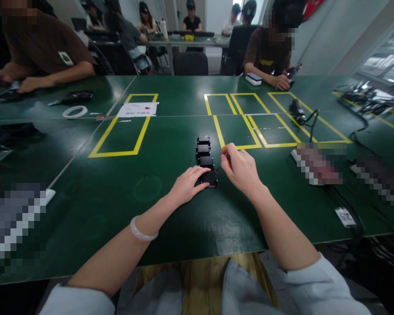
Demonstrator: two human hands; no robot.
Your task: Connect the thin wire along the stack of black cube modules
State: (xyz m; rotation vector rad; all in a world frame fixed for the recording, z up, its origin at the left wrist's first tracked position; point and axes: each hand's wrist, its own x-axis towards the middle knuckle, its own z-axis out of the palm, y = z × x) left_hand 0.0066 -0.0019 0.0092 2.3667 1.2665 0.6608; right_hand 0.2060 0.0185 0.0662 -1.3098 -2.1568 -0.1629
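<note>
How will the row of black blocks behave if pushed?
Being boxy, the row of black blocks likely slides, not rolls. Segmented, it may bend or split. The left hand on the nearest block probably steadies that end.

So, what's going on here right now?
Two bare hands are busy at a row of four small black blocks on the green table. The left hand holds the nearest block between thumb and fingers. The right hand pinches a thin dark rod, its tip close to that block's right side; whether it touches is too small to tell. Two co-workers are at the table's far side.
</note>
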